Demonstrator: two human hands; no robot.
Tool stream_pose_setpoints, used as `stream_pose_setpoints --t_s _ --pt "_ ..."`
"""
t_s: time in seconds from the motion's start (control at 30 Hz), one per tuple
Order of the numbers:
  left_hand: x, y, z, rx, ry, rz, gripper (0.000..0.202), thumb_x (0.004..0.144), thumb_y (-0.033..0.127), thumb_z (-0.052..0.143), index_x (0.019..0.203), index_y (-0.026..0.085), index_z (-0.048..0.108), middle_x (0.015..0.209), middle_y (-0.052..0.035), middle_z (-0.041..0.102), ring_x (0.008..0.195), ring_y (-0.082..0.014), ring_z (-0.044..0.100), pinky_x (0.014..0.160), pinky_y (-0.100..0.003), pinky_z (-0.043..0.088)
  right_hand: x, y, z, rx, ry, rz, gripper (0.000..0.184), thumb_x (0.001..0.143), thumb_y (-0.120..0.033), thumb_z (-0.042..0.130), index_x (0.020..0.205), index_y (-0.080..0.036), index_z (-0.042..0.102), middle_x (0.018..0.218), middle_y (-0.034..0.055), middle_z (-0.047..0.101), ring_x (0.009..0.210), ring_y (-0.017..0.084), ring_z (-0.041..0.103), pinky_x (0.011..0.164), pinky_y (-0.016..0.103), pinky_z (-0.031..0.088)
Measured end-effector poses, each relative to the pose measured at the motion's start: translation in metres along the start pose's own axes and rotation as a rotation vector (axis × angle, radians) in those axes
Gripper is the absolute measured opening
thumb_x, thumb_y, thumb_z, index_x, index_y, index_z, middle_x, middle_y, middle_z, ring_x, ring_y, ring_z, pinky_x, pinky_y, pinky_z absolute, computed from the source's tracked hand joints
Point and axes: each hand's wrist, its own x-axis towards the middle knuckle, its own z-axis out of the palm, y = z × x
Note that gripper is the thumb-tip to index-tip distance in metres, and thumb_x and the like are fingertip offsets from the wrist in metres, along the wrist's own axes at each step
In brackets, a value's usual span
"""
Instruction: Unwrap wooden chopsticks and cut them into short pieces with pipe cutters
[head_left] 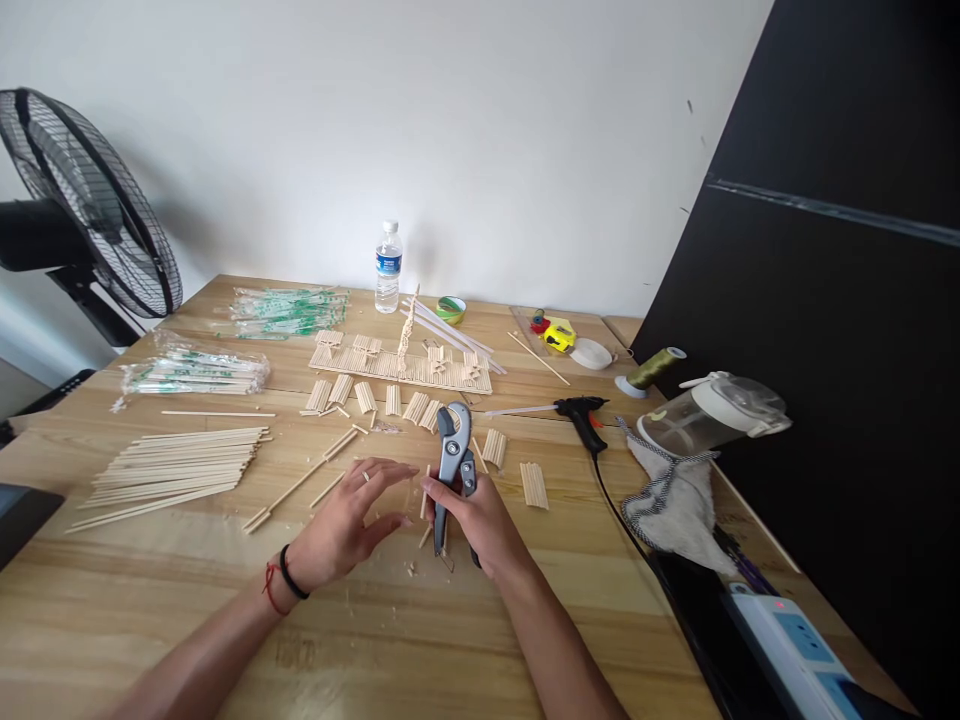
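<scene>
My right hand [477, 520] grips the handles of a grey and black cutter [453, 452], whose jaws point away from me. A short wooden stick [426, 492] stands between my thumbs, next to the cutter. My left hand [346, 522] hovers flat over the wooden table [150, 600], fingers spread toward the stick; a ring and a black and red wristband show on it. Small stick offcuts [411, 568] lie on the table under the hands.
A pile of long sticks [174, 468] lies at left, wrapped chopstick packs [196, 372] behind it. A stick model [402, 362] and small stick bundles sit mid-table. A glue gun [582, 412], thread spool [654, 368], kettle [709, 412], water bottle [388, 266] and fan [82, 200] stand around.
</scene>
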Motion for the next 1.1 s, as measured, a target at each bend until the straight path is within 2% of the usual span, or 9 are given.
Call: stream_pose_setpoints --t_s 0.3,0.63,0.77,1.1 --pt "-0.001 0.003 0.003 -0.031 0.021 -0.002 0.049 0.099 0.027 0.066 0.145 0.028 0.049 0.134 -0.0094 0.068 0.124 -0.0257 0.062 0.105 -0.044 0.051 -0.006 -0.003 0.01 -0.003 -0.097 -0.004 0.037 0.076 -0.051 0.085 0.081 -0.017 0.07 0.064 0.0005 0.066 0.057 0.017 0.059 0.057 0.03 0.049" --pt "-0.004 0.002 0.003 -0.101 -0.024 -0.016 0.057 0.097 0.031 0.069 0.149 0.029 0.046 0.137 -0.0111 0.068 0.124 -0.0254 0.066 0.105 -0.042 0.056 -0.008 -0.005 0.01 -0.044 -0.105 0.015 0.038 0.077 -0.052 0.083 0.073 -0.017 0.07 0.058 0.0007 0.065 0.056 0.017 0.059 0.057 0.03 0.047" --pt "-0.003 0.002 0.002 -0.119 -0.026 -0.013 0.063 0.094 0.034 0.074 0.15 0.029 0.046 0.141 -0.0112 0.066 0.128 -0.0264 0.065 0.107 -0.042 0.056 -0.008 -0.005 0.008 -0.075 -0.095 -0.004 0.039 0.079 -0.05 0.082 0.067 -0.017 0.065 0.057 -0.0002 0.063 0.056 0.016 0.057 0.057 0.029 0.045" --pt "-0.003 0.003 0.002 -0.126 -0.022 -0.008 0.055 0.096 0.032 0.071 0.147 0.028 0.05 0.136 -0.0095 0.071 0.121 -0.0237 0.071 0.103 -0.038 0.059 -0.006 -0.001 0.006 -0.054 -0.117 0.013 0.04 0.077 -0.053 0.083 0.068 -0.017 0.069 0.058 0.0007 0.065 0.054 0.016 0.058 0.056 0.028 0.047"
